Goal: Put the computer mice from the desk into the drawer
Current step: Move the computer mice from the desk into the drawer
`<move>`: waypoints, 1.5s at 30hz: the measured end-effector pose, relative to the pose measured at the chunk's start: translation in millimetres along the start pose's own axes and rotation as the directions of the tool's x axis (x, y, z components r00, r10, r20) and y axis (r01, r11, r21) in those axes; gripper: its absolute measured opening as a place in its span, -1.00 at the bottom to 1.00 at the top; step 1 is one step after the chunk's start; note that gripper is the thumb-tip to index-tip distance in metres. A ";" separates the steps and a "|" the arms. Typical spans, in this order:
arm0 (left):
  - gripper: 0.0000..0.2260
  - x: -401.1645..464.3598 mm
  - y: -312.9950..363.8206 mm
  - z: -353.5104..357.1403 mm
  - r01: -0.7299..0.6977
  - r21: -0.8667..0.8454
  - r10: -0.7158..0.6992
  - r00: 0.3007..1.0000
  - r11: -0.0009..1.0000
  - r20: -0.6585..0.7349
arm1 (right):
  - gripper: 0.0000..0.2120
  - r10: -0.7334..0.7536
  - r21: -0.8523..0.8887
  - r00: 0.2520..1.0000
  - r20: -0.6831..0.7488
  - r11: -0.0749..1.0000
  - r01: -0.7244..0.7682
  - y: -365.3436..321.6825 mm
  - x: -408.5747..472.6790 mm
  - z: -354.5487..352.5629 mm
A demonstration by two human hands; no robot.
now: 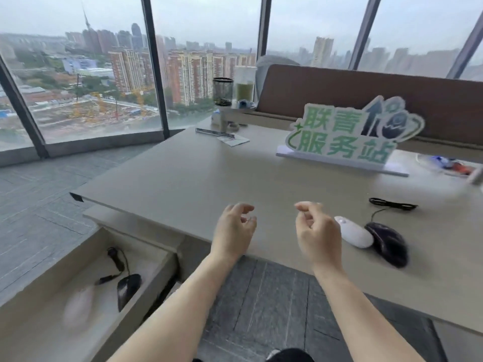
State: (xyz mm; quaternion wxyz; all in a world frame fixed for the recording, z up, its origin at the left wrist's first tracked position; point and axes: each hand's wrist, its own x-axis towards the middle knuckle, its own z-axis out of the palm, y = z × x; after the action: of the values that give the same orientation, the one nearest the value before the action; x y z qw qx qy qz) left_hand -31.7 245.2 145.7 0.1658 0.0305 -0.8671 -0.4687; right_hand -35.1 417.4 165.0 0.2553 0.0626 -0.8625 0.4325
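A white mouse (354,232) and a black wired mouse (389,242) lie side by side on the beige desk (183,173), right of my right hand (317,231). The black mouse's cable (392,205) is coiled behind it. Both hands hover over the desk's front edge with loosely curled fingers and hold nothing; my left hand (234,228) is about a hand's width from the right one. Below left, the open drawer (162,259) holds a black wired mouse (128,288) and a blurred pinkish mouse (78,308).
A green and white sign (350,134) stands at the back of the desk. Cups (222,91), papers (232,138) and small items sit at the far corner. A plate with colourful things (449,165) is at the right edge. Floor-to-ceiling windows surround the desk.
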 end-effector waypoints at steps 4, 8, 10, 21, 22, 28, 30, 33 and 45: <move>-0.59 -8.7 53.5 90.9 0.025 0.002 -0.024 0.965 1.000 0.260 | -0.71 0.129 -0.190 0.975 -0.179 0.968 -0.163 78.8 17.3 -71.1; -0.45 -5.5 88.7 155.6 -0.061 0.077 0.026 0.918 0.995 0.397 | -0.50 0.337 -0.340 0.941 -0.010 0.884 -0.320 126.6 22.6 -114.7; -0.38 -1.6 101.8 177.4 -0.146 0.211 0.036 0.891 0.966 0.452 | -0.42 0.402 -0.391 0.908 0.119 0.860 -0.329 136.7 22.7 -129.7; -0.58 12.8 110.5 207.6 -0.165 0.311 0.023 0.910 0.936 0.414 | -0.53 0.370 -0.335 0.915 0.158 0.892 -0.303 162.2 28.0 -145.5; -0.62 11.6 109.2 206.9 -0.167 0.306 0.036 0.920 0.937 0.391 | -0.55 0.363 -0.340 0.921 0.145 0.892 -0.298 161.8 27.0 -144.1; -0.63 8.3 88.3 176.9 -0.111 0.347 0.024 0.969 0.931 0.245 | -0.61 0.300 -0.263 0.953 0.047 0.924 -0.278 138.4 18.2 -130.8; -0.60 7.2 80.7 152.8 -0.037 0.312 -0.016 0.986 0.949 0.164 | -0.59 0.234 -0.185 0.972 0.021 0.956 -0.227 113.8 16.0 -122.7; -0.55 5.7 65.6 95.4 0.031 0.188 -0.028 0.999 0.982 -0.015 | -0.60 0.088 -0.067 0.996 0.019 0.994 -0.086 61.7 14.7 -104.4; -0.80 -91.4 -82.3 -194.7 0.450 0.202 -0.286 0.794 0.870 -0.536 | -0.62 -0.219 0.481 0.876 0.430 0.877 -0.016 -133.1 -69.5 68.5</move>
State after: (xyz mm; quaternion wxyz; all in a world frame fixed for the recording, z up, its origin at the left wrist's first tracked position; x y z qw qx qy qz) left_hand 107.6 62.0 152.8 0.2771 0.3448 -0.8370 -0.3221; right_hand 42.1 274.0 191.7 0.0378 0.2725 -0.7626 0.5855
